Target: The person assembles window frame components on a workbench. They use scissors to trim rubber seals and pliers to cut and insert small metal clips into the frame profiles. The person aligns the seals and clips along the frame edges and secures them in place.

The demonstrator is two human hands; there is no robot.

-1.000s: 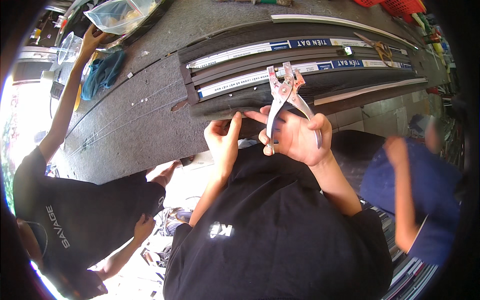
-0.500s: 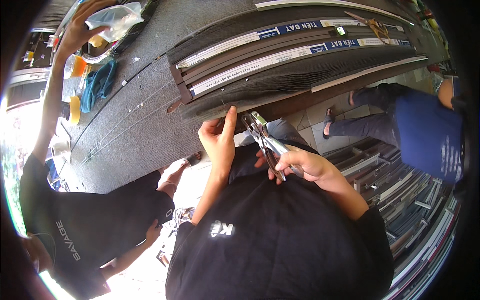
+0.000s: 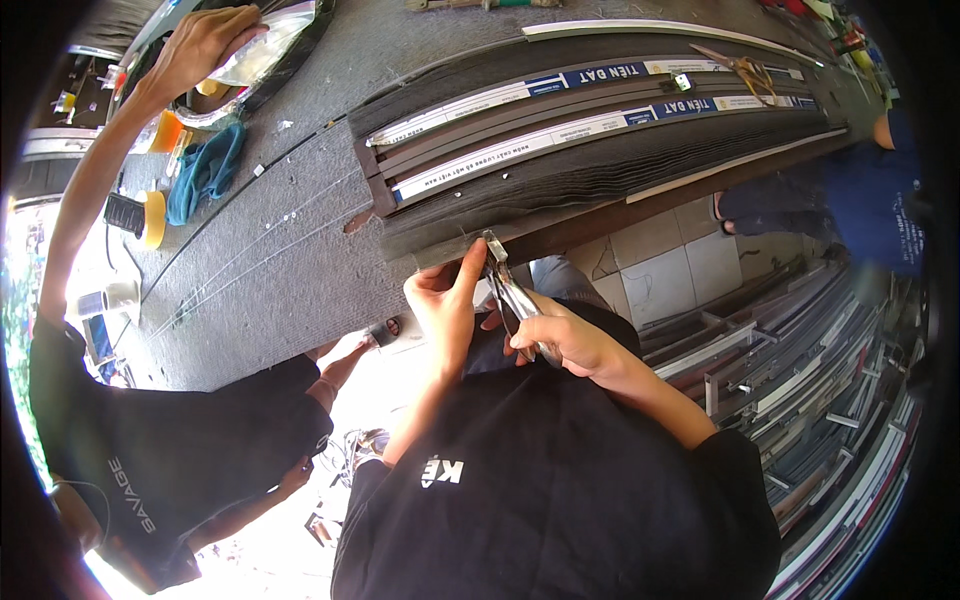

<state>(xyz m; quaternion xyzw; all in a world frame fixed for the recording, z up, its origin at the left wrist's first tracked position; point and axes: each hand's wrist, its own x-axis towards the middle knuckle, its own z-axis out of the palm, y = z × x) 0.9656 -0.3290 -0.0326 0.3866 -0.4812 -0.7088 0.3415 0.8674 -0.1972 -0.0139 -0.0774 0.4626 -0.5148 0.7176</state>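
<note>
My right hand (image 3: pixel 565 337) is closed round the handles of silver metal pliers (image 3: pixel 515 298). Their jaws reach up to the near left corner of a dark pleated mesh (image 3: pixel 560 200), at its edge. On that same corner my left hand (image 3: pixel 440 305) pinches, thumb on top and fingers bent underneath, right beside the jaws. The mesh lies folded along brown frame profiles (image 3: pixel 520 133) with white and blue labelled strips. Whether the jaws have closed on the mesh edge is hard to make out.
Gold-handled scissors (image 3: pixel 752 75) lie on the far right of the profiles. A teal cloth (image 3: pixel 207 175) and a yellow tape roll (image 3: pixel 152 220) sit on the grey carpeted table (image 3: pixel 270 265). One co-worker reaches over a plastic bag (image 3: pixel 265 50); another person stands right. Stacked profiles (image 3: pixel 790 400) lie below.
The pliers have come up and left, their jaws now at the mesh corner beside my left thumb. The co-worker's hand shifted right over the bag; the person at right moved farther right.
</note>
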